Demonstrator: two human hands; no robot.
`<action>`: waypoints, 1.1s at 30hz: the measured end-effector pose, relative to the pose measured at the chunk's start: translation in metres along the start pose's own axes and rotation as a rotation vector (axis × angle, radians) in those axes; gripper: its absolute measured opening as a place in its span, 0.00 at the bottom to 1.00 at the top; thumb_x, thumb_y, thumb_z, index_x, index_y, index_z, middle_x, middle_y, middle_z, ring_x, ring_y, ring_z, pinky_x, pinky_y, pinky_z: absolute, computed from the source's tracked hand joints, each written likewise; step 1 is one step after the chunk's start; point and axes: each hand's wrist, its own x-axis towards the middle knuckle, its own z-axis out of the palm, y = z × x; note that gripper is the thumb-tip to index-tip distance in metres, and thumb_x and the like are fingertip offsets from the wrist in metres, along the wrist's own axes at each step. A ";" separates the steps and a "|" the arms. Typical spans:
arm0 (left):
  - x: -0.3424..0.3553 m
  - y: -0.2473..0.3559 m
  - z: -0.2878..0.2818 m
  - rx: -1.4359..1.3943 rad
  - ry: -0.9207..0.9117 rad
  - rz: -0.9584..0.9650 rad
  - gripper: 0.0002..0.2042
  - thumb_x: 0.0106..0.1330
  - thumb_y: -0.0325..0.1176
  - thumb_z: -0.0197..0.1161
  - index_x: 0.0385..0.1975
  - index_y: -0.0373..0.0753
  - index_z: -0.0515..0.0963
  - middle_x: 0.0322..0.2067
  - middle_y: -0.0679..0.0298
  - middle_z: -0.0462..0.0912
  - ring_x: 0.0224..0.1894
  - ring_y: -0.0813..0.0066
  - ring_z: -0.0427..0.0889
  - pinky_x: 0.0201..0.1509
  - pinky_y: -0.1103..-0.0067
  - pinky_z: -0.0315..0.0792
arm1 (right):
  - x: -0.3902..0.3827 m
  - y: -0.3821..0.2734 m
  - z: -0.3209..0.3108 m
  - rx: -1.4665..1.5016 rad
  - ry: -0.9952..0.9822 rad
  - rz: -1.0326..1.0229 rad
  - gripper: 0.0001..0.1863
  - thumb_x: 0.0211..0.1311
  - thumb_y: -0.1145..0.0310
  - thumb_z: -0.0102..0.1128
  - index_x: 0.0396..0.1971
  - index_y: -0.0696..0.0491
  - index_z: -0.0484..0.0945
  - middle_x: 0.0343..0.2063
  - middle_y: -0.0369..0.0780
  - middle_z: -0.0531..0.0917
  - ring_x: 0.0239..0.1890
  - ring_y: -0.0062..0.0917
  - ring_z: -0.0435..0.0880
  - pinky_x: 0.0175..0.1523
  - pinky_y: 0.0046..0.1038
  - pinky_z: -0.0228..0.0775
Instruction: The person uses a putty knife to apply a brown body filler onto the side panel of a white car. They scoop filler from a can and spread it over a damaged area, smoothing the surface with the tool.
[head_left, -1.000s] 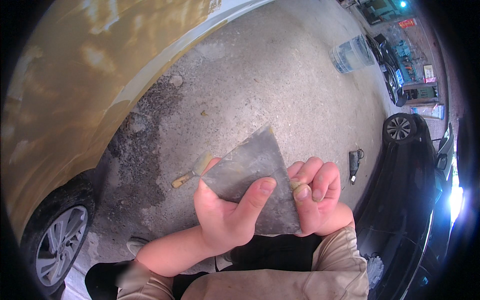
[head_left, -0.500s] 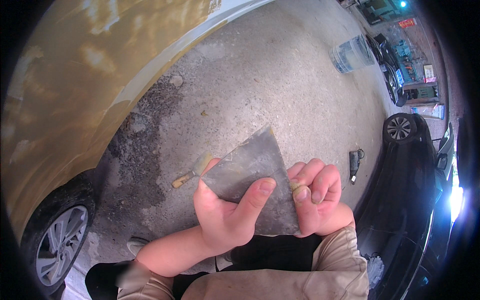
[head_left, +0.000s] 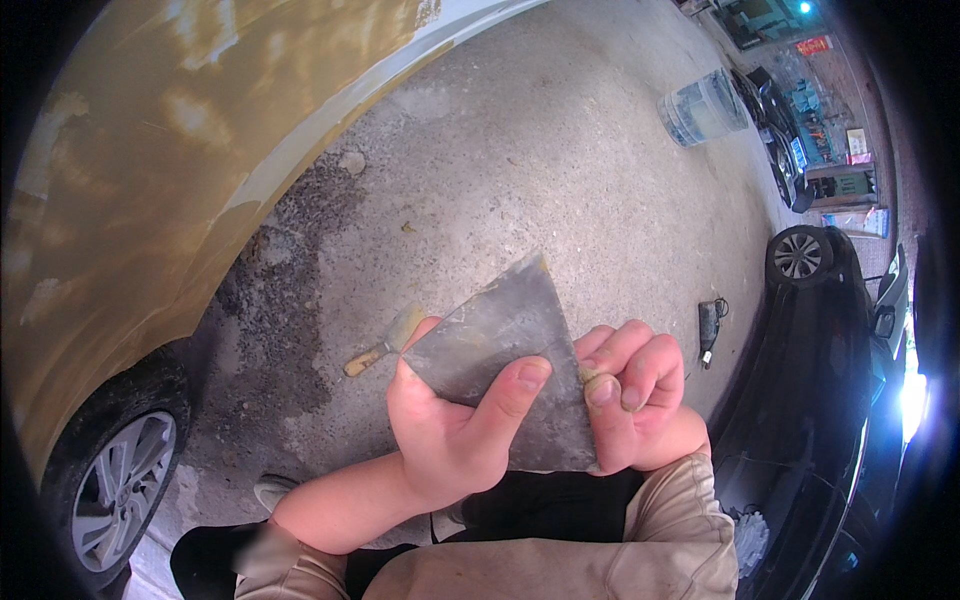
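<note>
A thin, flat grey plate [head_left: 490, 335], smudged and scuffed, is tilted up in front of me. My left hand [head_left: 440, 435] is closed on its lower left part, the thumb pressed flat on the top face and the other fingers mostly hidden beneath. At the plate's right edge, my right hand [head_left: 645, 385] has its fingers curled and its thumb pressed against a fingertip. Beige residue shows by these fingertips; I cannot tell whether they pinch something small or the edge itself. Just past my left hand, a putty knife [head_left: 365, 360] with a wooden handle lies on the ground.
A car body [head_left: 200, 170] with tan, patchy panels curves along the left, its wheel [head_left: 125, 490] low down. On the right stands a black car [head_left: 790, 400]. A dark handheld tool [head_left: 711, 325] and a stained bucket [head_left: 703, 108] are on the concrete floor [head_left: 560, 150].
</note>
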 end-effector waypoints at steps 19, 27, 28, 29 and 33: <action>-0.001 0.001 0.000 -0.010 0.017 -0.044 0.10 0.62 0.26 0.65 0.38 0.31 0.71 0.32 0.65 0.80 0.33 0.84 0.76 0.37 0.84 0.70 | 0.004 -0.004 -0.002 -0.131 -0.057 -0.066 0.15 0.57 0.87 0.51 0.34 0.51 0.61 0.32 0.42 0.75 0.33 0.31 0.81 0.39 0.30 0.75; 0.005 0.001 -0.004 0.031 -0.066 -0.037 0.11 0.63 0.28 0.64 0.41 0.32 0.72 0.34 0.66 0.80 0.35 0.83 0.76 0.39 0.83 0.71 | 0.007 -0.008 -0.011 -0.204 -0.126 -0.065 0.17 0.56 0.88 0.52 0.36 0.52 0.59 0.31 0.43 0.76 0.34 0.31 0.82 0.41 0.29 0.75; 0.005 0.001 -0.004 -0.001 -0.075 -0.070 0.11 0.63 0.28 0.64 0.41 0.32 0.72 0.34 0.66 0.80 0.36 0.83 0.77 0.40 0.83 0.71 | 0.008 -0.009 -0.010 -0.196 -0.123 -0.057 0.17 0.56 0.88 0.52 0.36 0.52 0.59 0.32 0.43 0.76 0.34 0.31 0.81 0.41 0.29 0.75; 0.005 0.001 -0.002 -0.045 -0.069 -0.080 0.11 0.63 0.28 0.64 0.42 0.32 0.72 0.34 0.66 0.80 0.36 0.83 0.77 0.41 0.83 0.71 | 0.009 -0.009 -0.009 -0.172 -0.094 -0.044 0.18 0.55 0.89 0.52 0.37 0.52 0.59 0.32 0.44 0.76 0.35 0.31 0.81 0.41 0.28 0.75; 0.001 0.002 0.004 -0.153 -0.033 -0.153 0.11 0.64 0.27 0.63 0.43 0.33 0.73 0.36 0.66 0.81 0.38 0.82 0.77 0.43 0.82 0.71 | 0.010 -0.007 0.000 0.030 0.063 -0.032 0.20 0.53 0.88 0.57 0.37 0.52 0.58 0.35 0.45 0.76 0.39 0.29 0.80 0.43 0.27 0.74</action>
